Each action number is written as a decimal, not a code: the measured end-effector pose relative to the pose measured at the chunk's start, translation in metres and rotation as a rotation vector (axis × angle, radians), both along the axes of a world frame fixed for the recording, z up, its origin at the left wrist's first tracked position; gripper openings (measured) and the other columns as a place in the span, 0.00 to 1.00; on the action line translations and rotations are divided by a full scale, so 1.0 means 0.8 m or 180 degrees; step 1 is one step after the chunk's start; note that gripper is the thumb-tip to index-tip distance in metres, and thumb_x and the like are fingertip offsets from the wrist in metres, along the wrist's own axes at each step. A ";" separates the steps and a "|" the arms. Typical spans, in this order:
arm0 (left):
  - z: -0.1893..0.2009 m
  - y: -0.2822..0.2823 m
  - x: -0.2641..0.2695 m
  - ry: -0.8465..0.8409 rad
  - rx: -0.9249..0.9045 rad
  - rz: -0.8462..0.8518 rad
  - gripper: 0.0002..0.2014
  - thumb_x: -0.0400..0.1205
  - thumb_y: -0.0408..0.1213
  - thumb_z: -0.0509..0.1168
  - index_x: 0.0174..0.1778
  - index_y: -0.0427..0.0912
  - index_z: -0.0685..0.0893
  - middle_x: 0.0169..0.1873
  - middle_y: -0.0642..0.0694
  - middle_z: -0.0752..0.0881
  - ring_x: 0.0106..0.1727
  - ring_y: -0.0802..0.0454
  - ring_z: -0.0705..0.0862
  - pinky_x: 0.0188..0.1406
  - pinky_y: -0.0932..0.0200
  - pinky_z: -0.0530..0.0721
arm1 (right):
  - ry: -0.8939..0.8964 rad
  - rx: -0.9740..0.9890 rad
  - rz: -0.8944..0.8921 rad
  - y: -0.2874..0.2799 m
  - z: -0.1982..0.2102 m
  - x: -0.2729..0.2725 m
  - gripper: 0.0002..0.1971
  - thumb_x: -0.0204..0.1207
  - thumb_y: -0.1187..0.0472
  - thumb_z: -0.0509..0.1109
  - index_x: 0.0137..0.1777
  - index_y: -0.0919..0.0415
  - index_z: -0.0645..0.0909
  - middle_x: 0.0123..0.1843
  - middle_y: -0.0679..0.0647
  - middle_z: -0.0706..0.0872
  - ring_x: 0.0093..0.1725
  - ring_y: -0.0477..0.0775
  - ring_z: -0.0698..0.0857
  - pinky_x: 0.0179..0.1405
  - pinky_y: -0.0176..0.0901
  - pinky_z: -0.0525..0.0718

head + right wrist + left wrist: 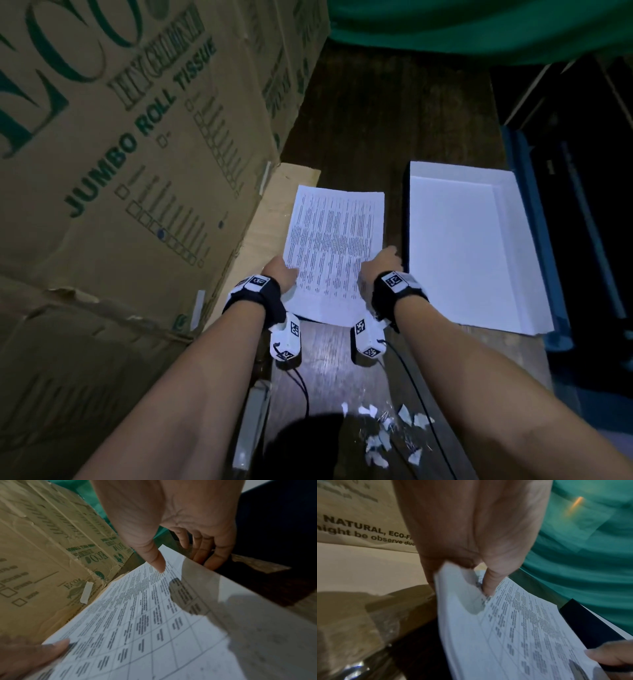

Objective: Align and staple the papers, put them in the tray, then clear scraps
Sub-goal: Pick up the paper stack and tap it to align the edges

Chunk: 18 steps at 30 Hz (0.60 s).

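Standing at your far left, the big cardboard carton [113, 144] printed "JUMBO ROLL TISSUE" leans over the dark wooden table [370, 113], and a loose cardboard flap [274, 205] lies at its foot, just beside the sheets you hold.

Your left hand [279, 274] pinches the left edge of the papers [335, 246]: the left wrist view shows your thumb [489, 584] pressed on the printed top sheet with the other fingers tucked beneath. The stack is a set of white pages printed with a dense table of text, held between your two hands above the table, its far edge pointing away from you.

Your right hand [380, 265] grips the right edge of the same stack. From the right wrist view your thumb [157, 561] lies on top of the page and your fingers [205, 547] curl under the edge.

Just right of the papers sits the white tray [507, 185], a shallow rectangular box lying flat on the table; whether anything lies in it cannot be told.

Near your body, below your right forearm, torn paper scraps [387, 431] and what look like loose staples lie scattered on the wood. A green cloth [479, 31] hangs across the far end.
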State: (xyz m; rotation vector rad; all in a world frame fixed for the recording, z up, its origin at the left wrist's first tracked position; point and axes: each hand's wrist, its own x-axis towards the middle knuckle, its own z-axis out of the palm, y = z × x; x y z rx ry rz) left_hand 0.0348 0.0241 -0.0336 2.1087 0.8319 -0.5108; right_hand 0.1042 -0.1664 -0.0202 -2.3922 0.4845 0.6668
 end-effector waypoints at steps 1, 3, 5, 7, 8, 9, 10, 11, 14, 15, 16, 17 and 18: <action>-0.001 0.000 0.000 -0.0012 0.0003 -0.0077 0.21 0.84 0.41 0.63 0.70 0.32 0.76 0.69 0.36 0.81 0.68 0.35 0.81 0.68 0.47 0.79 | 0.0038 0.0151 -0.0055 -0.002 -0.003 0.000 0.31 0.77 0.61 0.68 0.75 0.69 0.58 0.70 0.66 0.77 0.67 0.67 0.80 0.59 0.53 0.81; 0.001 -0.003 -0.004 -0.0144 -0.0078 -0.0160 0.16 0.84 0.37 0.63 0.65 0.35 0.82 0.65 0.37 0.85 0.64 0.36 0.83 0.65 0.49 0.80 | 0.0124 0.0459 -0.0218 -0.003 -0.004 -0.001 0.30 0.77 0.61 0.67 0.75 0.69 0.60 0.65 0.65 0.81 0.62 0.66 0.82 0.51 0.51 0.80; 0.003 -0.007 -0.014 -0.0364 -0.0172 -0.0077 0.14 0.84 0.32 0.63 0.65 0.35 0.82 0.64 0.37 0.86 0.65 0.37 0.83 0.65 0.50 0.79 | 0.0136 0.0741 -0.0409 -0.006 -0.007 -0.003 0.28 0.75 0.60 0.69 0.72 0.69 0.66 0.55 0.64 0.83 0.53 0.64 0.84 0.48 0.51 0.81; 0.008 -0.008 -0.027 -0.0605 -0.0330 0.0024 0.16 0.84 0.29 0.63 0.68 0.37 0.80 0.67 0.39 0.84 0.68 0.40 0.82 0.69 0.50 0.77 | 0.0207 0.1121 -0.0573 -0.008 -0.002 -0.008 0.23 0.75 0.58 0.68 0.65 0.70 0.69 0.45 0.60 0.80 0.42 0.61 0.83 0.48 0.51 0.84; 0.010 -0.008 -0.036 -0.0703 -0.0413 0.0043 0.18 0.84 0.29 0.63 0.70 0.38 0.79 0.68 0.41 0.83 0.69 0.41 0.81 0.71 0.50 0.75 | 0.0228 0.1260 -0.0611 -0.008 0.006 -0.014 0.21 0.75 0.57 0.69 0.61 0.68 0.70 0.46 0.60 0.80 0.42 0.61 0.82 0.52 0.52 0.84; 0.014 -0.008 -0.044 -0.0808 -0.0466 0.0047 0.19 0.84 0.29 0.63 0.72 0.39 0.77 0.69 0.42 0.82 0.71 0.43 0.80 0.74 0.50 0.74 | 0.0218 0.1434 -0.0706 -0.010 0.000 -0.013 0.26 0.73 0.54 0.71 0.66 0.67 0.71 0.51 0.61 0.81 0.47 0.62 0.83 0.57 0.53 0.83; 0.019 -0.008 -0.053 -0.0900 -0.0498 0.0068 0.20 0.84 0.30 0.63 0.74 0.40 0.76 0.71 0.44 0.81 0.72 0.44 0.79 0.76 0.47 0.72 | 0.0236 0.1634 -0.0830 -0.011 0.003 -0.017 0.33 0.69 0.52 0.75 0.70 0.68 0.71 0.59 0.61 0.82 0.54 0.64 0.84 0.60 0.55 0.81; 0.023 -0.009 -0.061 -0.0982 -0.0575 0.0100 0.21 0.84 0.31 0.63 0.74 0.41 0.75 0.72 0.45 0.81 0.73 0.46 0.78 0.78 0.45 0.71 | 0.0228 0.1877 -0.0980 -0.013 0.009 -0.020 0.38 0.64 0.49 0.78 0.70 0.67 0.71 0.61 0.59 0.82 0.55 0.63 0.84 0.61 0.55 0.80; 0.045 -0.012 -0.082 -0.1165 -0.0840 0.0167 0.15 0.85 0.31 0.63 0.68 0.37 0.78 0.64 0.49 0.83 0.65 0.53 0.81 0.69 0.57 0.75 | -0.0044 0.2216 -0.0891 -0.029 0.028 -0.017 0.22 0.61 0.47 0.80 0.43 0.61 0.76 0.35 0.55 0.77 0.33 0.54 0.76 0.46 0.47 0.79; 0.053 -0.014 -0.088 -0.1191 -0.0947 0.0145 0.12 0.85 0.30 0.62 0.65 0.35 0.78 0.60 0.51 0.84 0.60 0.58 0.82 0.63 0.64 0.76 | -0.0091 0.2280 -0.0744 -0.037 0.044 -0.018 0.20 0.63 0.47 0.80 0.41 0.60 0.76 0.36 0.56 0.78 0.35 0.53 0.77 0.48 0.47 0.81; 0.061 -0.017 -0.092 -0.1221 -0.1042 0.0103 0.11 0.85 0.29 0.62 0.62 0.33 0.78 0.56 0.53 0.84 0.56 0.63 0.82 0.58 0.68 0.77 | -0.0122 0.2499 -0.0621 -0.047 0.064 -0.020 0.18 0.66 0.49 0.79 0.45 0.60 0.78 0.41 0.56 0.82 0.40 0.53 0.81 0.54 0.50 0.83; 0.070 -0.020 -0.095 -0.1246 -0.1129 0.0049 0.10 0.85 0.28 0.62 0.61 0.30 0.78 0.54 0.55 0.84 0.55 0.67 0.81 0.58 0.69 0.77 | -0.0102 0.2752 -0.0503 -0.058 0.079 -0.021 0.16 0.69 0.53 0.78 0.51 0.61 0.81 0.49 0.57 0.86 0.48 0.55 0.85 0.61 0.52 0.83; 0.076 -0.024 -0.097 -0.1265 -0.1183 0.0002 0.10 0.84 0.28 0.63 0.60 0.27 0.78 0.54 0.55 0.84 0.55 0.68 0.81 0.63 0.65 0.77 | -0.0074 0.2963 -0.0350 -0.072 0.095 -0.024 0.14 0.72 0.59 0.76 0.55 0.62 0.82 0.57 0.59 0.87 0.55 0.57 0.86 0.63 0.53 0.82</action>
